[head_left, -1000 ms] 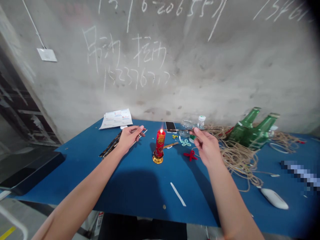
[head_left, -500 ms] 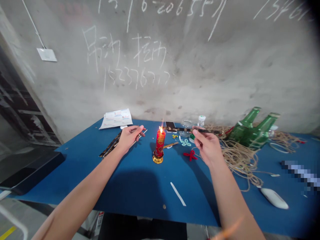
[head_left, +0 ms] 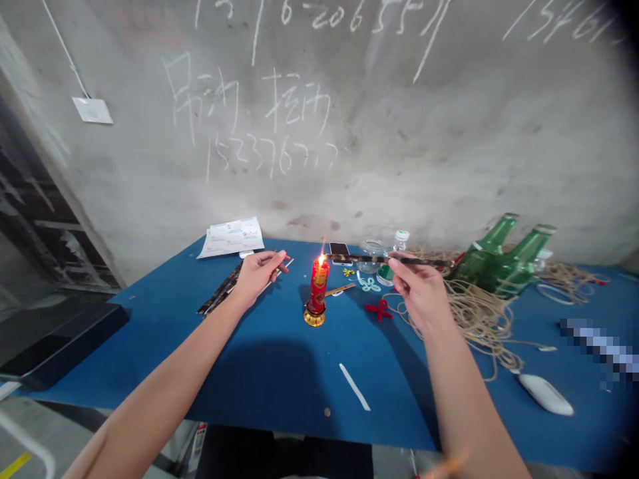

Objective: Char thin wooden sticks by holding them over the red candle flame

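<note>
My right hand (head_left: 422,287) pinches a dark, mottled thin stick (head_left: 360,259) between thumb and fingers. The stick lies nearly level, its left end at the flame of a red candle (head_left: 318,287) in a gold holder (head_left: 314,318). Left of the candle, my left hand (head_left: 260,274) is closed, with a thin white stick (head_left: 285,266) at its fingers. Its palm side is partly hidden. More dark mottled sticks (head_left: 219,290) lie on the table beside the left wrist. A red twisted flower shape (head_left: 380,309) and a pale green one (head_left: 370,285) lie between candle and right hand.
Green bottles (head_left: 526,259) and tangled twine (head_left: 482,319) occupy the right. A glass jar (head_left: 371,249), a small clear bottle (head_left: 401,241) and a phone (head_left: 339,250) stand or lie behind. A white strip (head_left: 354,386), a white mouse-shaped object (head_left: 545,394) and printed sheets (head_left: 232,236) are on the blue table (head_left: 164,339).
My right hand has shifted slightly right with the dark stick, so its end sits at the flame's right side. My left hand has hardly moved.
</note>
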The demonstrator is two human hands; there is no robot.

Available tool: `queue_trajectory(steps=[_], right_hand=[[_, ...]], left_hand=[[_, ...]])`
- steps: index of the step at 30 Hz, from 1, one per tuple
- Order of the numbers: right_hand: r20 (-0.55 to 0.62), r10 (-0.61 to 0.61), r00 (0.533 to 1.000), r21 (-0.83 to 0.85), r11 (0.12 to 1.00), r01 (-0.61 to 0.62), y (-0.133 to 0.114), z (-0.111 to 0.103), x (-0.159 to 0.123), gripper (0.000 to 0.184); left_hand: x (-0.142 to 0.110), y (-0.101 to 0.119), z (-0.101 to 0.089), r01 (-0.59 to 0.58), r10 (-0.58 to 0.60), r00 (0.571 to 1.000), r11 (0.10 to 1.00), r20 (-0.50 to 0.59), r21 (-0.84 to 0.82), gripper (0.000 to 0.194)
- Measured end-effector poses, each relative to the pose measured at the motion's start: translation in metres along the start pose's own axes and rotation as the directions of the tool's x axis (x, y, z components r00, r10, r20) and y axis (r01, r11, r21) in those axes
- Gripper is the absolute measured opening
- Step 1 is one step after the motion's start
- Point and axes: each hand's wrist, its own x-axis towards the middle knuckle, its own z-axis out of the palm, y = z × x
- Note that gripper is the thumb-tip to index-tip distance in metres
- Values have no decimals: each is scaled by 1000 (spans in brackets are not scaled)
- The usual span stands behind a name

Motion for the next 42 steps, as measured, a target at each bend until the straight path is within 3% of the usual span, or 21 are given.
queue_trajectory(steps=[19,34,42], right_hand=[[81,-15,997,-30,999,17,-5,-3,-4,26],[19,-30,999,-2,1000,30,2,-5,0,30],[-47,-23,999,111,993,28,6,12,-2,29]], left_hand=[[-1,3,1,0,0,1000,1000,3,-12,43],[-1,2,1,7,-6,1000,1000,2,-12,42],[-1,3,1,2,-2,1000,1000,-1,3,44]])
